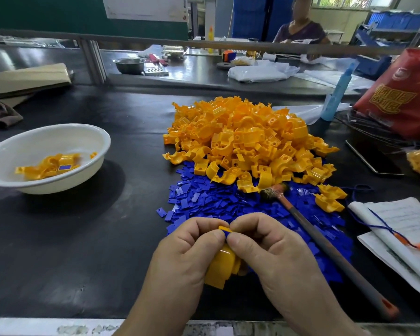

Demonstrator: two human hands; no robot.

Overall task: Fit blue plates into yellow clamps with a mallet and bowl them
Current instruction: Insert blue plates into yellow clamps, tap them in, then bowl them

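Black bench (83, 251), front edge close — left hand (180, 253) fingers (204, 224) grip yellow clamp (222, 266), right hand (272, 251) pinches blue plate (226, 231).

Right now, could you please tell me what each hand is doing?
Left hand: closed, holding the yellow clamp.
Right hand: closed, pinching the blue plate.

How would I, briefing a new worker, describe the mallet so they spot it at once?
Find the big heap of yellow clamps, with blue plates spread along its near side. The mallet lies across those plates, head at the heap's edge, handle running toward the near right. It is the only long thing there: tape-wrapped head, grey handle, orange tip.
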